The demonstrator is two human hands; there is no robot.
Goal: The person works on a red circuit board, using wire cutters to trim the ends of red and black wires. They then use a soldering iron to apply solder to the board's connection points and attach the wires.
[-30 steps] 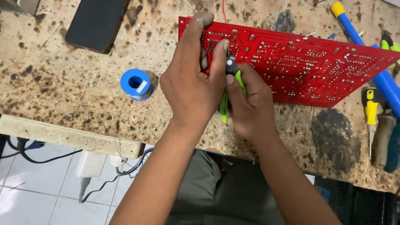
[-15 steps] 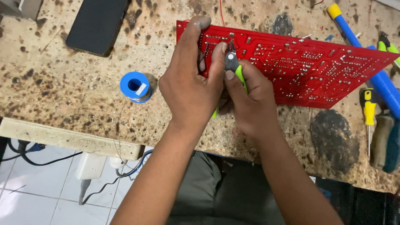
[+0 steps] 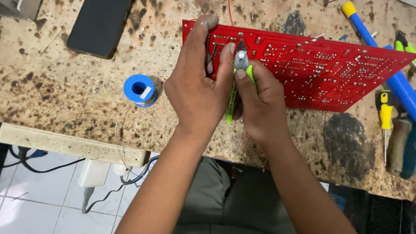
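Bench (image 3: 65, 99): stained, speckled top, under both hands.
Circuit board (image 3: 329, 73): one, red, solder side up; lies under the fingertips and runs off to the right of the right hand.
Phone (image 3: 100, 26): one, dark, face down, up and left of the left hand, well apart.
Left hand (image 3: 197, 93): fingers spread and pressed on the board's left end, thumb against the cutter head; grips nothing.
Right hand (image 3: 260, 104): closed round the cutters' green handles.
Cutters (image 3: 241, 65): one pair, tips at the board between the two hands; whether the blades are shut I cannot tell.
Solder spool (image 3: 139, 89): one, blue, just left of the left hand.
Screwdriver (image 3: 384, 117): one, yellow-handled, far right.
Risk: left thumb sits beside the blades, so a slip could nick it; a clipped lead could fly off; blades set too low could gouge a solder joint.
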